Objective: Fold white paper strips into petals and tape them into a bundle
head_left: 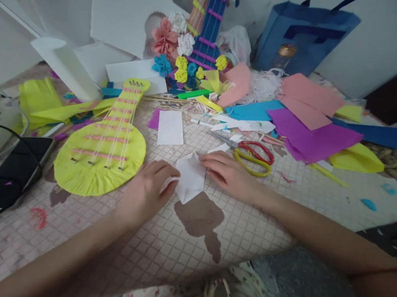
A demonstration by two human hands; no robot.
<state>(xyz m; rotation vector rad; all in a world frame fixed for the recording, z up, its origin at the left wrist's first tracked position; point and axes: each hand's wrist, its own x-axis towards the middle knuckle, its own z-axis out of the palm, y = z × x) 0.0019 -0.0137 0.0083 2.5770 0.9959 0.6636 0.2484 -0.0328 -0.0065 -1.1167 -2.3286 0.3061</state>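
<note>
From my remote seat, I have a small folded white paper (190,179) at the centre of the frame, just above the bench (132,251). My left hand (153,186) pinches its left edge between thumb and fingers. My right hand (231,173) has its fingertips against the upper right edge, but I cannot tell whether they grip it or only press.

Just right of that hand I see scissors (236,145) with red and yellow handles. A flat white rectangle (170,129) lies above the folded piece. Left of centre lies a yellow lute-shaped craft (99,157) with pink bars and white strings. Purple paper (311,137) spreads at centre right. At the top, a blue stringed craft (214,19) leans beside pink paper petals (163,37), and a blue bag (308,29) stands at upper right.
</note>
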